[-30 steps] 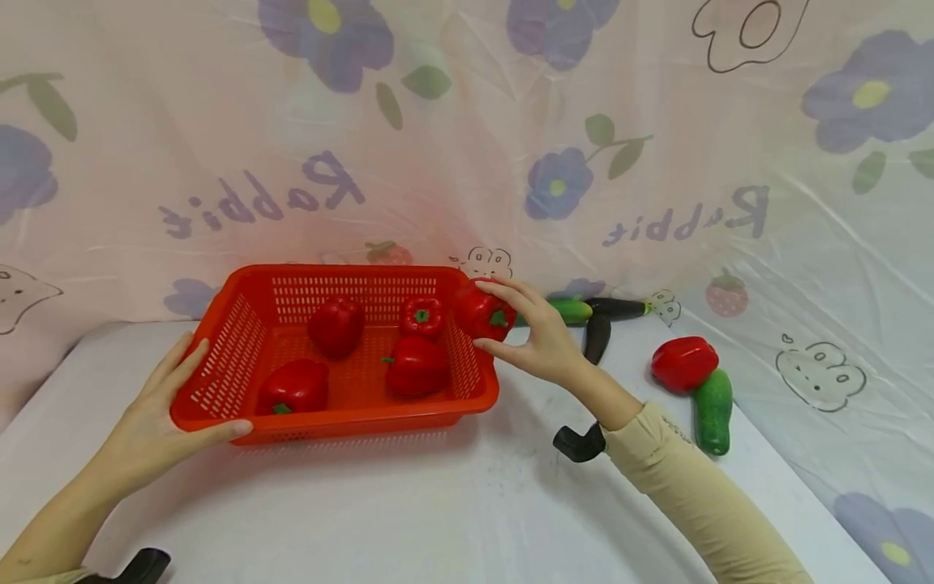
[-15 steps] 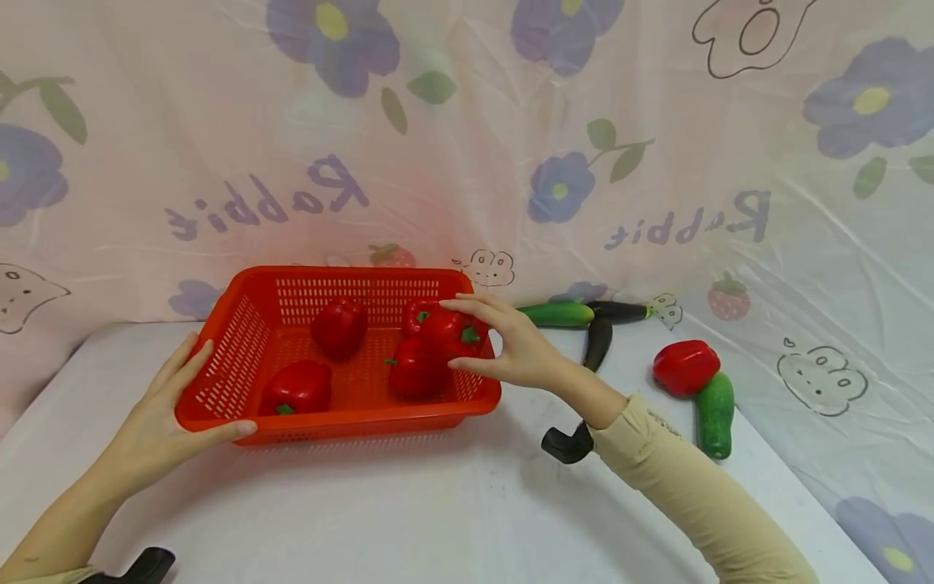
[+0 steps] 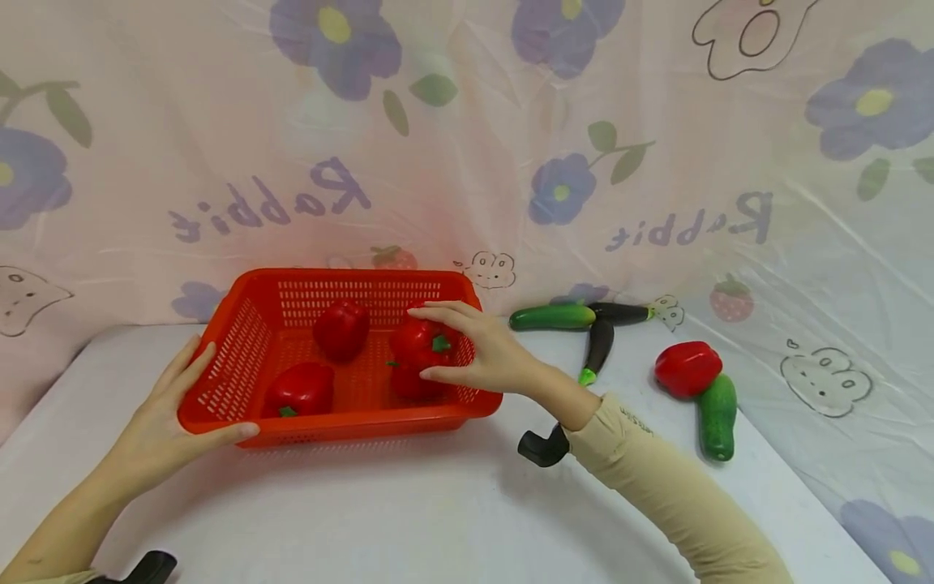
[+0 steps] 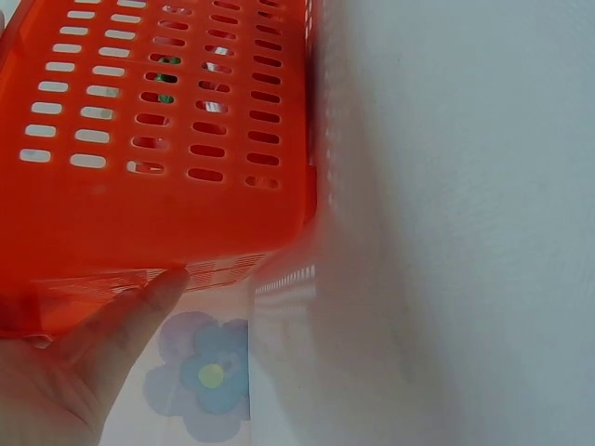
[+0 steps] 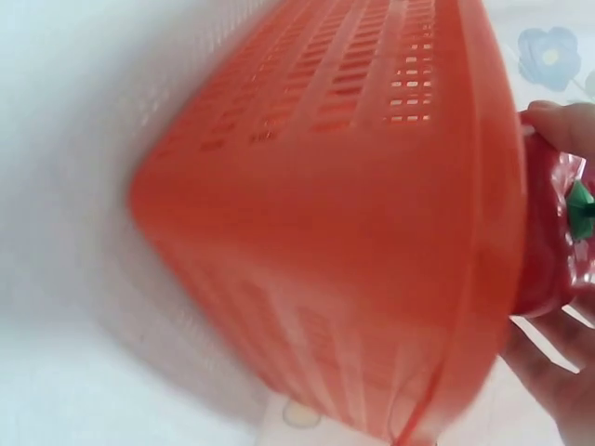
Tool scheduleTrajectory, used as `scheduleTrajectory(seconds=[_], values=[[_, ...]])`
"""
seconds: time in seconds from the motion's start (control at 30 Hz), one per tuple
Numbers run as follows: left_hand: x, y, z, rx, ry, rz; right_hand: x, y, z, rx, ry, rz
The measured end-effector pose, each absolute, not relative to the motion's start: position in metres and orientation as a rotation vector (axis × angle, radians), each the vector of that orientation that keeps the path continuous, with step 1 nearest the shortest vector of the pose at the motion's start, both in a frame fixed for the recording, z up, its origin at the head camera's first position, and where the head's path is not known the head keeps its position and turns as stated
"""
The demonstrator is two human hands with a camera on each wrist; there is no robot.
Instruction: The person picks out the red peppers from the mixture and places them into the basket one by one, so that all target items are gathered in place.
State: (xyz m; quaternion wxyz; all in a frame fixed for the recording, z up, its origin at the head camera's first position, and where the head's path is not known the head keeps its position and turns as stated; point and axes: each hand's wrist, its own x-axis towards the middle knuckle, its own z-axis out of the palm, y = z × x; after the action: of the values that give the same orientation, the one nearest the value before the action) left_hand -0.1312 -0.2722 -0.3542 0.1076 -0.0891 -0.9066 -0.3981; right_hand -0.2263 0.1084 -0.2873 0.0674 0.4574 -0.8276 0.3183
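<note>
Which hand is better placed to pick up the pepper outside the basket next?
Probably the right hand, once it releases the held pepper. It is nearer to the outside pepper, which lies to the right of the basket. The left hand is at the basket's left end.

red pepper [image 3: 417, 345] (green-stemmed) over basket [image 3: 350, 422]

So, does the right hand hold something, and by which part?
The right hand holds a red pepper by opposite sides of its body, not its green stem.
</note>
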Motion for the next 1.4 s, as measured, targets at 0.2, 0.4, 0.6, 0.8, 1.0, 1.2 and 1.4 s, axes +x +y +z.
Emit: scheduleTrajectory(seconds=[0.2,0.4,0.6,0.8,1.0,1.2,1.4], values=[[-0.130,-0.273,-0.356,-0.243,-2.679,-1.147,-0.224,0.091,-0.292,1.386,-2.506,0.970],[-0.129,-0.273,-0.356,-0.246,-2.665,-1.158,-0.220,0.078,-0.296,1.388,-2.532,0.976],[-0.131,-0.272,-0.353,-0.245,-2.662,-1.184,-0.220,0.073,-0.298,1.421,-2.552,0.979],[-0.133,-0.270,-0.351,-0.263,-2.662,-1.172,-0.219,0.072,-0.302,1.402,-2.579,0.980],[-0.133,-0.270,-0.352,-0.269,-2.659,-1.174,-0.220,0.068,-0.307,1.396,-2.580,0.982],[-0.132,-0.270,-0.353,-0.267,-2.652,-1.186,-0.221,0.065,-0.310,1.361,-2.608,0.953],[-0.131,-0.272,-0.354,-0.253,-2.674,-1.197,-0.220,0.064,-0.310,1.322,-2.585,0.945]])
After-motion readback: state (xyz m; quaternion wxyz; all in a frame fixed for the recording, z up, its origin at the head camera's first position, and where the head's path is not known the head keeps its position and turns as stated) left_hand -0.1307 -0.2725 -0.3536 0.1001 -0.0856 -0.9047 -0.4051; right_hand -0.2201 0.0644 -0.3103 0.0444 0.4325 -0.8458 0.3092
